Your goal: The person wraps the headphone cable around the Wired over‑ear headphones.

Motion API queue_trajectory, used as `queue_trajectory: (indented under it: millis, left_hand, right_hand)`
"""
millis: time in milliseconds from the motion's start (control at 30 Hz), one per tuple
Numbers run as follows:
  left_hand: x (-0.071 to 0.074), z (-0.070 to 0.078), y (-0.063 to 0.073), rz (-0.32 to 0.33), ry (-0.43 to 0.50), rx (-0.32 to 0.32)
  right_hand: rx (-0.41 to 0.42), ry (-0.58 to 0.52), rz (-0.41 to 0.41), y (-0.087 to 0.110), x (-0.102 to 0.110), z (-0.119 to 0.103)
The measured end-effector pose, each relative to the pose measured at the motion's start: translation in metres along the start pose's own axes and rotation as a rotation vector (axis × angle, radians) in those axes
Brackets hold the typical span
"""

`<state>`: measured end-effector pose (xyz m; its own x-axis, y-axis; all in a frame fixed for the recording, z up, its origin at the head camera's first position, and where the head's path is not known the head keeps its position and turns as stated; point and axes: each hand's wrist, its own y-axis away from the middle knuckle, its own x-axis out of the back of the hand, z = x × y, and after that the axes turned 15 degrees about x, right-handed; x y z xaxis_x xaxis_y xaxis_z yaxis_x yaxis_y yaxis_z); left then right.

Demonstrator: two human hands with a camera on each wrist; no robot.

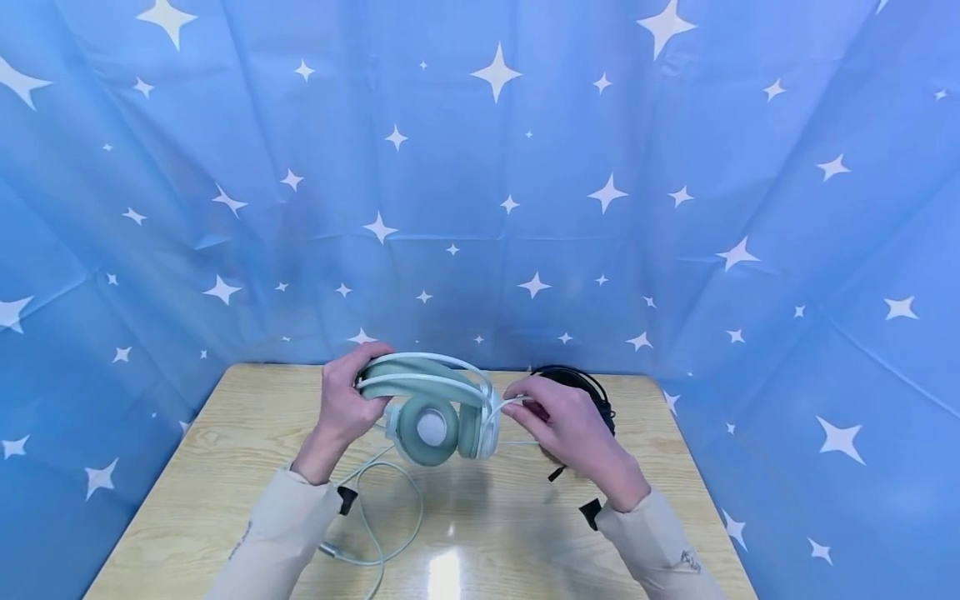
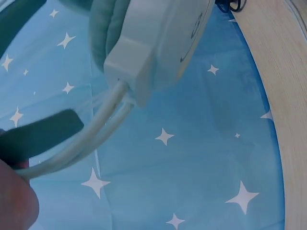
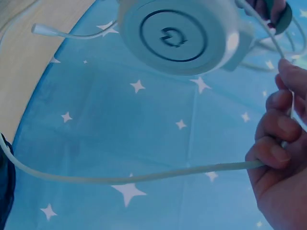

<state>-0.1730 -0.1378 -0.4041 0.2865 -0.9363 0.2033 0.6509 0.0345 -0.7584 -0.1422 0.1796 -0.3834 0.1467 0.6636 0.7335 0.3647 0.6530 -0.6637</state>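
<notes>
A white and sage-green headset is held up over the table, its padded ear cups facing down and toward me. My left hand grips the left end of its headband. Beside the right ear cup, my right hand pinches the thin pale cable between thumb and fingers, and a loop of it hangs from the curled fingers. The right wrist view shows an ear cup's outer face with a ring and logo. A short microphone boom sticks out past it.
Pale cable lies in loose loops on the wooden table, left of centre. Behind my right hand sits a black corded bundle, partly hidden, with a small black plug end nearby. A blue star-patterned curtain surrounds the table.
</notes>
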Motion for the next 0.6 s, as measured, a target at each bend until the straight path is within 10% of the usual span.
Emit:
queue_trajectory:
  millis: [600]
  left_hand:
    - [0.012, -0.004, 0.001, -0.212, 0.467, 0.123]
  right_hand:
    - [0.010, -0.297, -0.040, -0.002, -0.003, 0.017]
